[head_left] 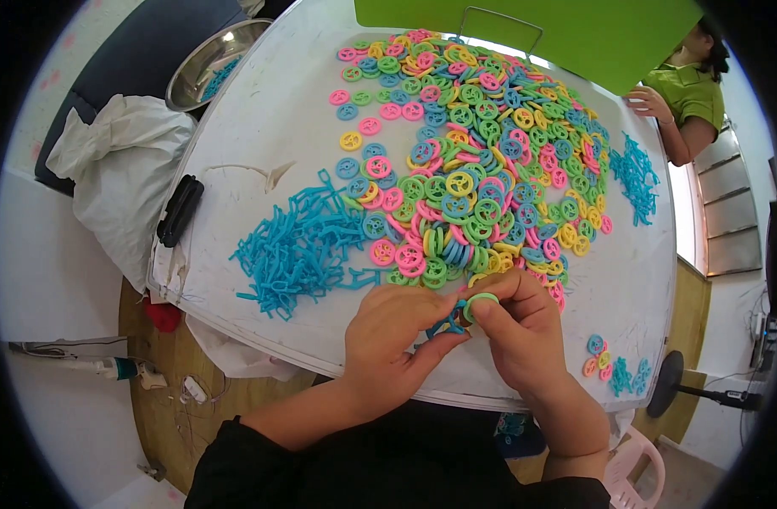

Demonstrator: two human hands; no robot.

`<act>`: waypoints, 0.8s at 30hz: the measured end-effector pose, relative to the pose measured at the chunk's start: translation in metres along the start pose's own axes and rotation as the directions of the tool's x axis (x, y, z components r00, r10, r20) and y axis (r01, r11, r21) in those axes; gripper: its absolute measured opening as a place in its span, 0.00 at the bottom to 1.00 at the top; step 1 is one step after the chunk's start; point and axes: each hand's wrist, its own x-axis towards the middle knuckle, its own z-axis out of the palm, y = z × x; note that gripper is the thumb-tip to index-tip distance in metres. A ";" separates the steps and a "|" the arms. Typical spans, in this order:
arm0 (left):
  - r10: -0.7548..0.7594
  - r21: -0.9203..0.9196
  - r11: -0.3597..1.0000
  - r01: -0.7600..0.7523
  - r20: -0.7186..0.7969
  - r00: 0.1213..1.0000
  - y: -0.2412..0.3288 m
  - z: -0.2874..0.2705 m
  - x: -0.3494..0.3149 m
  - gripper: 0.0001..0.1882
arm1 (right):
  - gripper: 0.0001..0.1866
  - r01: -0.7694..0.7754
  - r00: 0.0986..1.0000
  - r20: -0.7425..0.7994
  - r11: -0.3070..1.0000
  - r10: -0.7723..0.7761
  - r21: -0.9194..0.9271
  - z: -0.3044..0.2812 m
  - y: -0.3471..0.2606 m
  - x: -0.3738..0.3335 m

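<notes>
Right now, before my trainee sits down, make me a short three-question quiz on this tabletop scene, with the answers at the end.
1. Multiple choice: what colour is the plastic ring between the fingers of the right hand? A) pink B) green C) yellow

2. True or false: the large pile of blue plastic links lies to the left of the big heap of multicoloured spoked wheels.

3. Fill in the blank: the pieces visible inside the round steel bowl are coloured ____.

Key: 1. B; 2. True; 3. blue.
</notes>
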 end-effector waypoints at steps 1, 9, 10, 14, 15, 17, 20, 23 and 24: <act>0.037 0.045 0.998 -0.036 -0.002 0.999 0.000 0.000 0.001 0.23 | 0.05 -0.011 1.000 -0.017 1.000 0.012 0.010 -0.001 0.002 0.001; -0.227 -0.265 0.939 0.221 0.010 0.974 0.004 0.009 -0.013 0.21 | 0.06 0.128 0.990 -0.057 0.990 -0.131 -0.059 0.013 0.004 -0.003; -0.241 -0.284 0.929 0.236 0.018 0.970 0.004 0.010 -0.015 0.21 | 0.06 0.144 0.986 -0.069 0.986 -0.150 -0.085 0.015 0.004 -0.004; -0.222 -0.262 0.942 0.207 -0.027 0.975 0.003 0.010 -0.016 0.21 | 0.06 0.004 0.999 -0.032 1.000 -0.003 0.031 0.008 0.000 -0.001; -0.144 -0.171 0.976 0.135 -0.041 0.989 0.004 0.008 -0.014 0.21 | 0.06 -0.044 0.999 -0.020 0.998 0.045 0.040 0.007 -0.002 -0.001; -0.062 -0.077 0.995 0.058 -0.048 0.997 0.003 0.007 -0.011 0.22 | 0.06 -0.090 0.996 -0.010 0.995 0.091 0.049 0.006 -0.001 0.000; -0.008 -0.025 1.000 0.007 -0.061 0.998 0.004 0.007 -0.009 0.21 | 0.06 -0.060 0.998 -0.007 0.989 0.061 0.137 0.004 0.006 0.001; -0.334 -0.310 0.889 0.338 0.065 0.940 0.009 0.005 -0.011 0.21 | 0.06 0.157 0.988 0.017 0.987 -0.156 -0.041 0.007 0.005 0.000; -0.361 -0.323 0.875 0.361 0.063 0.931 0.010 0.005 -0.010 0.20 | 0.06 0.137 0.990 0.021 0.990 -0.137 -0.035 0.006 0.004 0.000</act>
